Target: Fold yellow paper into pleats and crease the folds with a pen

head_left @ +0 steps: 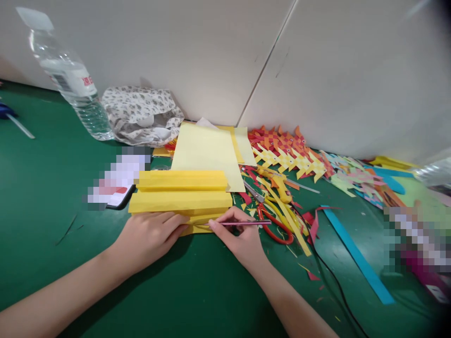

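Note:
A sheet of yellow paper (183, 201) with several sideways pleats lies on the table in front of me. My left hand (150, 234) holds its near edge down from the left, fingers close together and fingertips on the lowest fold. From the other side, my right hand (239, 234) is closed around a thin purple pencil (248, 223). The pencil lies nearly level, and its tip points left at the lowest fold, close to my left fingertips. Part of the near fold is hidden beneath both hands.
Pale yellow sheets (204, 148) lie behind. To the right are red-handled scissors (276, 232), a yellow glue gun (280, 183) with a black cord, paper scraps, woven paper fish (285, 159) and a blue strip (359, 256). A phone (120, 178), water bottle (75, 82) and patterned cloth bag (141, 110) stand left.

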`<state>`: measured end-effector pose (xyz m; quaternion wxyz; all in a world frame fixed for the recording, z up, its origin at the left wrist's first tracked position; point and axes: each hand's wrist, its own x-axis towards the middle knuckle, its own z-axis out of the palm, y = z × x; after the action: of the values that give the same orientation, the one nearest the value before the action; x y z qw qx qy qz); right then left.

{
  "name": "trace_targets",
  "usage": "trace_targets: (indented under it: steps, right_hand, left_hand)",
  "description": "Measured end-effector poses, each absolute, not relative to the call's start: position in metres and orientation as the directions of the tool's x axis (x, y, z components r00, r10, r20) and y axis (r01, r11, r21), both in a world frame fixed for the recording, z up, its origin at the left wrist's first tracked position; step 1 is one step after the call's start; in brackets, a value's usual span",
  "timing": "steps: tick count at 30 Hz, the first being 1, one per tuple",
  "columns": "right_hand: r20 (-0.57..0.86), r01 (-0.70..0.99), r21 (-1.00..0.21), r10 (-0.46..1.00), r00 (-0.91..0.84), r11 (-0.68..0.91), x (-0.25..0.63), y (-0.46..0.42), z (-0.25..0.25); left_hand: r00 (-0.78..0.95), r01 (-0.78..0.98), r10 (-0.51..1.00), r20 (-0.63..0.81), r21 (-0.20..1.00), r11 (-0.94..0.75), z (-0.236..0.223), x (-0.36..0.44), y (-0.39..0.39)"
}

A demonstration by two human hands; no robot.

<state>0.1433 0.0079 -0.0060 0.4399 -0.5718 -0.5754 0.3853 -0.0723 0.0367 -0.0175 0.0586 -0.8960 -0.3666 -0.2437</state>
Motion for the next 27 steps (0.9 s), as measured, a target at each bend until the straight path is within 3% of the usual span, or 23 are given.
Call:
trace_targets:
  steps: [6, 17, 27]
  right_hand:
    - [0.031, 0.348, -0.937, 0.999, 0.034, 0.017, 0.138, 0.009, -0.006]
    - [0.065, 0.231, -0.973, 0.988, 0.137, 0.032, 0.170, 0.015, -0.005]
    - [0.060, 0.239, -0.970, 0.994, 0.091, 0.037, 0.172, 0.015, -0.011]
  left_hand:
    - [0.613, 0.680, 0.608, 0.505, 0.055, -0.731, -0.018, -0.073, 0.036]
    - [0.606, 0.688, 0.631, 0.484, 0.081, -0.722, -0.025, -0.076, 0.037]
    - [0.611, 0.671, 0.594, 0.524, 0.056, -0.740, -0.020, -0.076, 0.037]
